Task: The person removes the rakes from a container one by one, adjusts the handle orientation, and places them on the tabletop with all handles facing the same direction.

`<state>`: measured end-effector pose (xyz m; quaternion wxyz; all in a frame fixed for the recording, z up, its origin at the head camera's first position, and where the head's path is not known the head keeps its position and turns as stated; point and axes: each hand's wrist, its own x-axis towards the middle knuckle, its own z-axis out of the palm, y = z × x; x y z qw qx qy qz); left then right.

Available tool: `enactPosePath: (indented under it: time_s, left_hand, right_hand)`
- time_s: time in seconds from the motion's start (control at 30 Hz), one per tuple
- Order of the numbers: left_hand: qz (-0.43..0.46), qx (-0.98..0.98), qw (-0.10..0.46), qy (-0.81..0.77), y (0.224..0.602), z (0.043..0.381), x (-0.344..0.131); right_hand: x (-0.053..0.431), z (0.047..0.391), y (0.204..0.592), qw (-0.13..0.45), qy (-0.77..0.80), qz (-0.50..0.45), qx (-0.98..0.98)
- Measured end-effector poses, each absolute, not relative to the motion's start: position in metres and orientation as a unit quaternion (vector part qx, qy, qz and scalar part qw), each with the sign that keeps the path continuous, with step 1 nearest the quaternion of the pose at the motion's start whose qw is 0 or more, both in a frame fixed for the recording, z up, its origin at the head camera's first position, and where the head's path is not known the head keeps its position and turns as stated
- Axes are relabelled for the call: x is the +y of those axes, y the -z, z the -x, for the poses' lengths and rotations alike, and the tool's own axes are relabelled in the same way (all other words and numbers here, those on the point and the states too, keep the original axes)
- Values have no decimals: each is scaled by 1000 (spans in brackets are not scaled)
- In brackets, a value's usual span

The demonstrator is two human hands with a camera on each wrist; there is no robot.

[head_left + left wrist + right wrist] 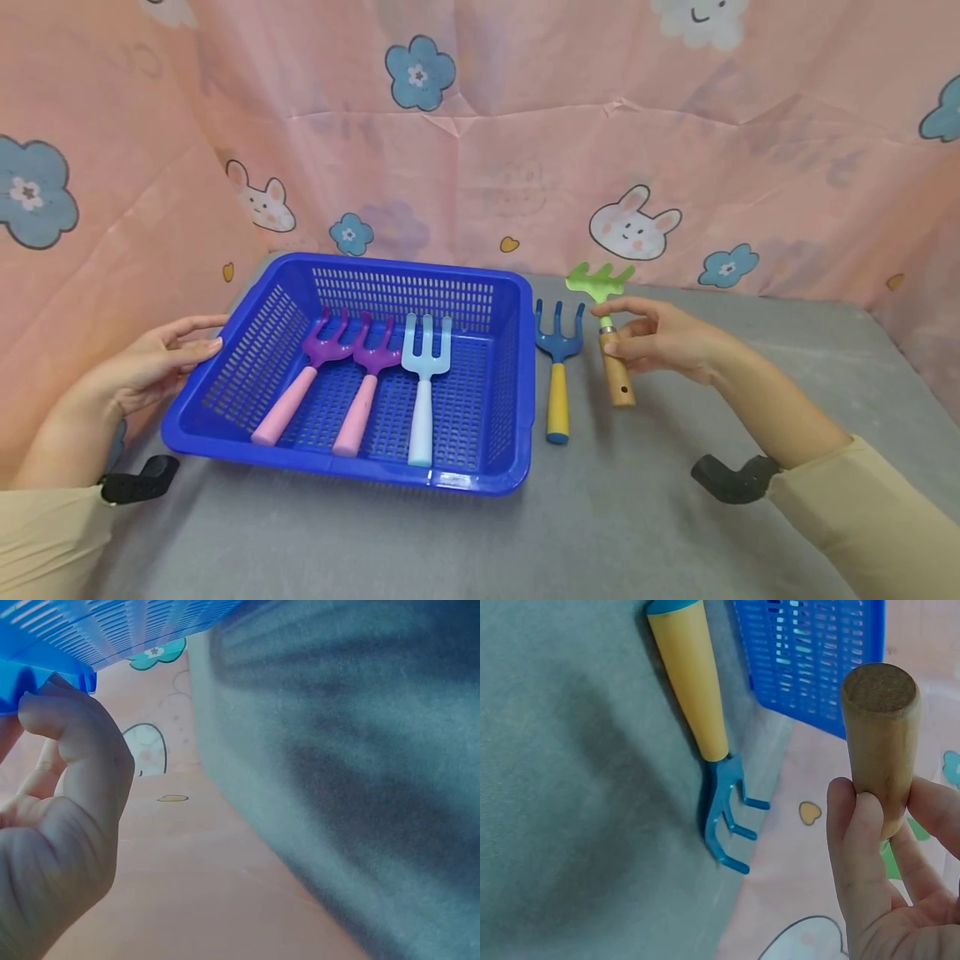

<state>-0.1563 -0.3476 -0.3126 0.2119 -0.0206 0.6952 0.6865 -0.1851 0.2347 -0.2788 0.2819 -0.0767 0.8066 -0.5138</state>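
My left hand point(161, 362) grips the left rim of a blue plastic basket point(345, 472), thumb on the rim. The left wrist view shows the basket's slotted wall point(142, 626) above the fingers. Inside lie two purple hand forks with pink handles point(288, 404) point(356, 412) and a light blue hand fork point(422, 408). To the right of the basket, my right hand point(667, 337) pinches a green hand rake point(600, 283) by its wooden handle point(881, 742). Its tines point away from me, and the handle's end is free.
Between the basket and the right hand, a blue hand fork with a yellow handle point(557, 400) lies on the grey table point(600, 525). A pink printed cloth point(525, 167) hangs behind and at the sides, meeting the table's far edge.
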Motion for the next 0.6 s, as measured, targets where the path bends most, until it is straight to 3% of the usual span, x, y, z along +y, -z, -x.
enactPosePath:
  time_s: [0.6]
  left_hand:
    - [14,667,218,-712,316,157,-350]
  right_hand:
    - [252,191,300,312,518,40,796]
